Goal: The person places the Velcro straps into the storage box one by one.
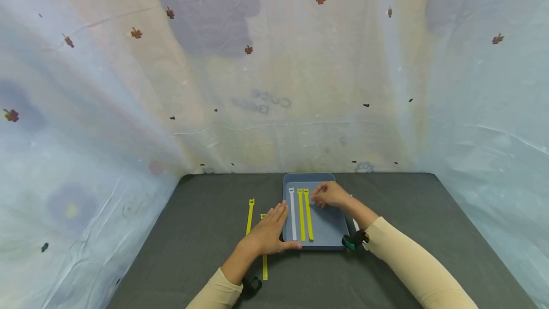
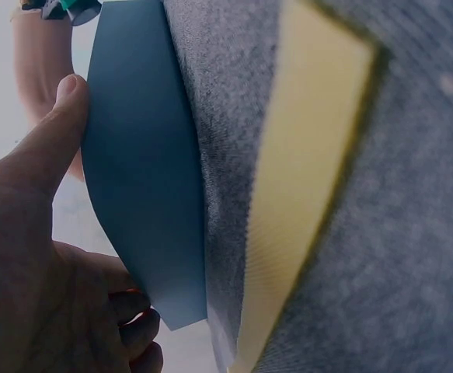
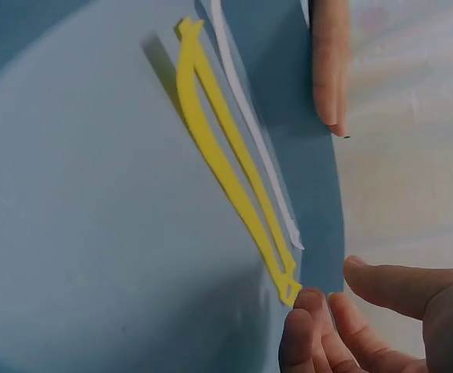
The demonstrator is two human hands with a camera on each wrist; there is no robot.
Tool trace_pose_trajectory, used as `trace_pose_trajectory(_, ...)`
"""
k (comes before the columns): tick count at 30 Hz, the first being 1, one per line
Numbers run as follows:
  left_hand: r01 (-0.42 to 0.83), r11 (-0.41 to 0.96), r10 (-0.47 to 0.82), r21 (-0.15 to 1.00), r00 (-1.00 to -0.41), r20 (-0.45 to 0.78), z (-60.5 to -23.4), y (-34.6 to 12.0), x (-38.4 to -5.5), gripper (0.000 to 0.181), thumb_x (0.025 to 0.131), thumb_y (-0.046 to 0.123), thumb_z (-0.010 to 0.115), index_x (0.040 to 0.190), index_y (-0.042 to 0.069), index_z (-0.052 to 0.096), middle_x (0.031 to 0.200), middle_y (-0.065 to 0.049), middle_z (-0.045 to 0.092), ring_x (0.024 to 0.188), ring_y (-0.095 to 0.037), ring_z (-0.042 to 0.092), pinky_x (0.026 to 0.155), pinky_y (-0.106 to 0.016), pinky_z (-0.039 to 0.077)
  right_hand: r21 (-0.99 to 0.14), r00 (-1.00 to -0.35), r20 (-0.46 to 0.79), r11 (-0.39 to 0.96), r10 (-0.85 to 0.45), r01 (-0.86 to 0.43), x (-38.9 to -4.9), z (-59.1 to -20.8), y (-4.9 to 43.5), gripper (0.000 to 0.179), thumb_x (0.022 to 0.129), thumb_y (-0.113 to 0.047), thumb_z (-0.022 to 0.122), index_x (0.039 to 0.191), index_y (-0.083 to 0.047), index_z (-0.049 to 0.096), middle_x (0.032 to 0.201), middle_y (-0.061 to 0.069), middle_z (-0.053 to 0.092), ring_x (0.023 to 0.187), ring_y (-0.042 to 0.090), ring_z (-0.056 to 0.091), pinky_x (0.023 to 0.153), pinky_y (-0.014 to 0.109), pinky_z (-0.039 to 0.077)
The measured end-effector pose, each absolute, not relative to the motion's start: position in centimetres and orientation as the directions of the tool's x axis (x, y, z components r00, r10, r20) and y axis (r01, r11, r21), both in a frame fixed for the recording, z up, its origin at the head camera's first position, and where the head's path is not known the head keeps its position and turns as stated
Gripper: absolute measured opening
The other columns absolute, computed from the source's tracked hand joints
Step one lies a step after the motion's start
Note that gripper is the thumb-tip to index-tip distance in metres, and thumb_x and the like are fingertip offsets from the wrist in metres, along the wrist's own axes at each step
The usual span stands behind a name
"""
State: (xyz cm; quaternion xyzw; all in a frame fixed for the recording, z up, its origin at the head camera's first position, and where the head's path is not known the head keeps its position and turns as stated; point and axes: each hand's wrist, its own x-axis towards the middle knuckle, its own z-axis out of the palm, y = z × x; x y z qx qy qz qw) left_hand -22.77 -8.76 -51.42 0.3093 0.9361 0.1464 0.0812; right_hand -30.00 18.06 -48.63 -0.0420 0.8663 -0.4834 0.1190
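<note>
Nearest, one yellow strap (image 1: 265, 269) lay on the dark worktop (image 1: 206, 256), partly beneath the left hand (image 1: 269, 232), whose thumb and fingers were spread apart against the rim of the blue-grey tray (image 1: 330, 232). A second yellow strap (image 1: 250, 216) lay just left of that hand. To its right, inside the tray, lay a white strap (image 1: 293, 216), then two yellow straps (image 1: 301, 216). The right hand (image 1: 331, 195) was near their far ends, fingers bent — whether it pinched anything, I could not tell. Beyond both hands hung a patterned sheet (image 1: 291, 70).
</note>
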Motion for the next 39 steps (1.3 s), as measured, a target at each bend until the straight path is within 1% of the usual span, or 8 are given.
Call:
trace_pose_trajectory(6, 0.55, 0.768, 0.599, 0.329, -0.799, -0.062, -51.5, -8.8, -22.8, 0.124, 0.091, 0.081, 0.064, 0.172, 0.001, 0.015, 0.18, -0.016, 0.009, 0.166, -0.029, 0.013, 0.134, -0.047, 0.019, -0.846, -0.967, -0.128, 0.534, -0.219, -0.009, -29.4, -47.8, 19.0, 0.02, 0.103, -0.013, 0.074, 0.114, 0.003, 0.07, 0.102, 0.025, 0.076, 0.092, 0.041, 0.074, 0.08, 0.05, 0.064)
trace_pose_trajectory(11, 0.551, 0.768, 0.598, 0.325, -0.799, -0.057, -51.6, -8.8, -22.8, 0.125, 0.09, 0.083, 0.063, 0.172, 0.001, 0.015, 0.18, -0.016, 0.009, 0.166, -0.029, 0.013, 0.134, -0.047, 0.019, -0.845, -0.969, -0.093, 0.533, -0.228, -0.045, -29.0, -47.3, 19.8, 0.019, 0.104, -0.015, 0.074, 0.113, 0.001, 0.07, 0.099, 0.026, 0.074, 0.092, 0.044, 0.072, 0.081, 0.053, 0.063)
trace_pose_trajectory(17, 0.547, 0.767, 0.597, 0.336, -0.8, -0.06, -51.7, -8.7, -22.8, 0.125, 0.09, 0.082, 0.064, 0.172, 0.002, 0.014, 0.18, -0.016, 0.009, 0.166, -0.029, 0.013, 0.134, -0.047, 0.019, -0.847, -0.971, -0.056, 0.526, -0.233, -0.077, -28.2, -47.0, 20.9, 0.02, 0.105, -0.014, 0.072, 0.115, 0.003, 0.069, 0.1, 0.028, 0.074, 0.094, 0.048, 0.07, 0.083, 0.057, 0.062)
trace_pose_trajectory(23, 0.544, 0.766, 0.597, 0.341, -0.8, -0.064, -51.6, -8.7, -22.8, 0.125, 0.09, 0.082, 0.064, 0.172, 0.002, 0.014, 0.18, -0.015, 0.008, 0.166, -0.028, 0.013, 0.134, -0.047, 0.019, -0.848, -0.975, -0.049, 0.525, -0.217, -0.075, -27.3, -46.5, 22.0, 0.023, 0.106, -0.018, 0.071, 0.118, 0.001, 0.07, 0.101, 0.02, 0.076, 0.1, 0.047, 0.071, 0.088, 0.058, 0.062)
trace_pose_trajectory(27, 0.543, 0.763, 0.598, 0.35, -0.799, -0.064, -51.5, -8.7, -22.8, 0.124, 0.091, 0.08, 0.066, 0.172, 0.002, 0.014, 0.18, -0.016, 0.008, 0.166, -0.03, 0.013, 0.134, -0.048, 0.018, -0.846, -0.978, -0.024, 0.525, -0.207, -0.09, -27.0, -46.5, 22.8, 0.024, 0.105, -0.02, 0.073, 0.118, 0.001, 0.071, 0.097, 0.012, 0.076, 0.098, 0.046, 0.072, 0.085, 0.054, 0.063)
trace_pose_trajectory(30, 0.549, 0.761, 0.602, 0.346, -0.796, -0.059, -51.5, -8.8, -22.8, 0.123, 0.092, 0.079, 0.066, 0.172, 0.001, 0.014, 0.18, -0.016, 0.008, 0.166, -0.031, 0.013, 0.134, -0.048, 0.018, -0.847, -0.98, -0.008, 0.523, -0.201, -0.1, -26.7, -46.6, 23.4, 0.025, 0.105, -0.02, 0.073, 0.118, 0.002, 0.071, 0.1, 0.017, 0.076, 0.096, 0.046, 0.072, 0.084, 0.052, 0.064)
trace_pose_trajectory(34, 0.551, 0.761, 0.603, 0.341, -0.795, -0.061, -51.6, -8.8, -22.8, 0.123, 0.092, 0.08, 0.064, 0.172, 0.002, 0.014, 0.18, -0.016, 0.007, 0.166, -0.03, 0.013, 0.134, -0.048, 0.018, -0.859, -0.981, 0.002, 0.502, -0.196, -0.102, -26.4, -46.6, 24.3, 0.027, 0.106, -0.019, 0.072, 0.12, 0.004, 0.069, 0.109, 0.027, 0.074, 0.097, 0.046, 0.072, 0.087, 0.057, 0.063)
trace_pose_trajectory(39, 0.55, 0.76, 0.604, 0.345, -0.794, -0.065, -51.6, -8.9, -22.8, 0.123, 0.092, 0.081, 0.064, 0.172, 0.002, 0.013, 0.18, -0.015, 0.007, 0.166, -0.029, 0.012, 0.134, -0.048, 0.018, -0.869, -0.985, 0.019, 0.484, -0.172, -0.101, -25.9, -46.9, 25.5, 0.028, 0.106, -0.02, 0.071, 0.121, 0.004, 0.068, 0.11, 0.025, 0.075, 0.095, 0.044, 0.072, 0.09, 0.057, 0.061)
